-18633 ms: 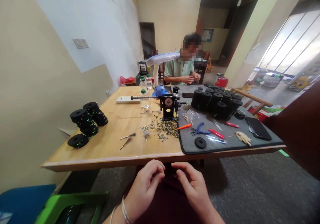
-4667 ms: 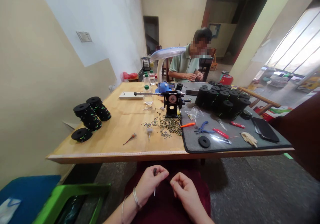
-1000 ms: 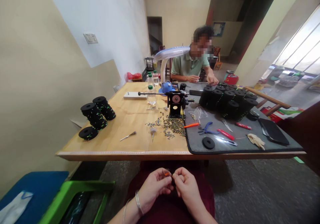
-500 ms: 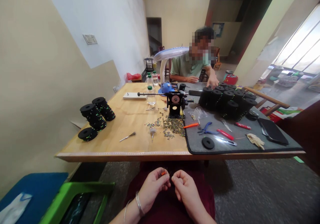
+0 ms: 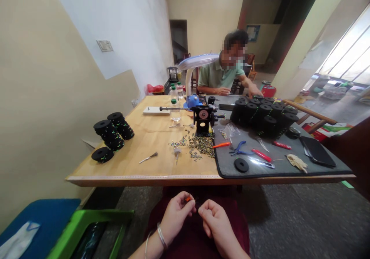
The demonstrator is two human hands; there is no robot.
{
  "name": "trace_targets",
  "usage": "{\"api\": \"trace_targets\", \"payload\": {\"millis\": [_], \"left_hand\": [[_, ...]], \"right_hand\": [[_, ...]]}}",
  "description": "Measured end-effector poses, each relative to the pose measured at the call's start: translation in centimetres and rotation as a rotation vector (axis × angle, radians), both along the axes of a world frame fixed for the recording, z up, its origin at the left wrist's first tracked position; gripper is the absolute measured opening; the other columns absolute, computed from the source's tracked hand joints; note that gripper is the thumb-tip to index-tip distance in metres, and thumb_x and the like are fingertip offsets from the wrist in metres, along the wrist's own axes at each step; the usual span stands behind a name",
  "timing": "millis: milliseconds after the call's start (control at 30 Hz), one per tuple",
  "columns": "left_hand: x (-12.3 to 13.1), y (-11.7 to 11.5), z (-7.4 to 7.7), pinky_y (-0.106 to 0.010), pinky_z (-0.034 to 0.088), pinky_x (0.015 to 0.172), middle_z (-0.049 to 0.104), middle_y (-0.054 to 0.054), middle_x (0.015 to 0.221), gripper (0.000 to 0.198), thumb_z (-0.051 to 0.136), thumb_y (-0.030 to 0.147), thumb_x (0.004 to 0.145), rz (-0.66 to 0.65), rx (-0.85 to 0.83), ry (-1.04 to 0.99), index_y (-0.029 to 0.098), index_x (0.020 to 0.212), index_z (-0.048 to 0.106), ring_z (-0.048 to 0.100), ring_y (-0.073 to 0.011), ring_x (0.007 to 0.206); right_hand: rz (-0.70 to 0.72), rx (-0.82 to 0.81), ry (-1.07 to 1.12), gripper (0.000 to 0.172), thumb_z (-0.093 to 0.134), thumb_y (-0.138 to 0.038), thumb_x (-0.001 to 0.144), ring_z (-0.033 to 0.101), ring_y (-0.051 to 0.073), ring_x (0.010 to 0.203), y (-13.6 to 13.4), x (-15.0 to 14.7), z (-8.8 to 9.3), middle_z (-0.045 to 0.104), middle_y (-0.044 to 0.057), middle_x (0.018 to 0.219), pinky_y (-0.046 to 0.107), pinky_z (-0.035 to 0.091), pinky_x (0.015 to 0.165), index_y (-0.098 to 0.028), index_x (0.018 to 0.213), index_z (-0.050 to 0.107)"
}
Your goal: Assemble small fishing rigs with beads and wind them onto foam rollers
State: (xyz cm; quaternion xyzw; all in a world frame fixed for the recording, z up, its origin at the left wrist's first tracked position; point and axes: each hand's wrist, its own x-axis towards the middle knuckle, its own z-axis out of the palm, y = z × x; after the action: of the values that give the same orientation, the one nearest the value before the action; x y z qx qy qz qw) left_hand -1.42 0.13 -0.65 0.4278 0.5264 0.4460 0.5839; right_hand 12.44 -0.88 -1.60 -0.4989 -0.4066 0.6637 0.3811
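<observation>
Below the table's front edge, over my lap, my left hand [image 5: 178, 214] is closed in a pinch around a small orange piece [image 5: 188, 199]. A dark bit shows by its fingertips, too fine to make out. Close to its right, my right hand [image 5: 214, 219] also pinches, thumb against curled fingers; whatever it holds is too small or hidden to name. A narrow gap separates the two hands. Beyond them on the tabletop lie a pile of small dark-and-yellow pieces [image 5: 202, 146], a small brush [image 5: 148, 157] and a black hand-cranked winder with a dial [image 5: 203, 121].
Stacked black foam spools stand at left [image 5: 116, 125] and right [image 5: 268, 124]. Pliers [image 5: 240, 148], an orange-handled tool [image 5: 221, 145] and a glove [image 5: 297, 162] lie on the grey mat [image 5: 199, 100]. A lamp [image 5: 192, 101] and bottles [image 5: 175, 113] stand behind. A co-worker [image 5: 222, 74] sits opposite.
My hands have drawn slightly farther apart, both still pinching. The co-worker's reaching hand has moved right over the black spools. The view has shifted very slightly.
</observation>
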Motion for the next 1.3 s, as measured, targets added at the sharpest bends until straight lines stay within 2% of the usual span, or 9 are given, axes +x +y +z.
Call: {"api": "trace_targets", "payload": {"millis": [233, 700, 1033, 1300], "left_hand": [[-0.1, 0.0, -0.3, -0.023, 0.042, 0.052, 0.058, 0.002, 0.058, 0.024, 0.068, 0.037, 0.068, 0.007, -0.004, -0.009, 0.016, 0.072, 0.056, 0.053, -0.0119, 0.052], [0.3, 0.0, 0.4, -0.022, 0.041, 0.050, 0.057, 0.003, 0.057, 0.025, 0.069, 0.037, 0.066, 0.004, -0.034, -0.007, 0.016, 0.071, 0.056, 0.050, -0.0104, 0.049], [0.3, 0.0, 0.5, -0.022, 0.042, 0.049, 0.057, 0.002, 0.058, 0.026, 0.070, 0.037, 0.065, -0.026, -0.041, -0.034, 0.015, 0.070, 0.057, 0.055, -0.0126, 0.054], [0.3, -0.3, 0.4, -0.020, 0.040, 0.045, 0.058, 0.001, 0.058, 0.024, 0.067, 0.036, 0.069, -0.080, -0.022, 0.055, 0.015, 0.073, 0.055, 0.053, -0.0106, 0.049]], "right_hand": [[0.040, -0.018, 0.038, 0.037, 0.062, -0.051, 0.069, 0.020, 0.003, 0.027, -0.2, -0.1, -0.1, 0.037, -0.012, 0.029, 0.018, 0.010, 0.034, -0.019, 0.062, 0.046], [0.042, -0.012, -0.010, 0.038, 0.061, -0.054, 0.069, 0.022, 0.003, 0.027, -0.1, -0.1, 0.0, 0.036, -0.013, 0.030, 0.017, 0.013, 0.034, -0.020, 0.063, 0.045], [0.009, 0.084, -0.049, 0.039, 0.058, -0.056, 0.072, 0.024, 0.004, 0.029, 0.3, 0.0, -0.8, 0.036, -0.013, 0.033, 0.017, 0.014, 0.035, -0.020, 0.065, 0.044], [-0.030, 0.134, -0.071, 0.037, 0.058, -0.054, 0.074, 0.028, 0.004, 0.030, 0.5, 0.2, -1.1, 0.041, -0.011, 0.035, 0.017, 0.017, 0.035, -0.019, 0.070, 0.047]]}}
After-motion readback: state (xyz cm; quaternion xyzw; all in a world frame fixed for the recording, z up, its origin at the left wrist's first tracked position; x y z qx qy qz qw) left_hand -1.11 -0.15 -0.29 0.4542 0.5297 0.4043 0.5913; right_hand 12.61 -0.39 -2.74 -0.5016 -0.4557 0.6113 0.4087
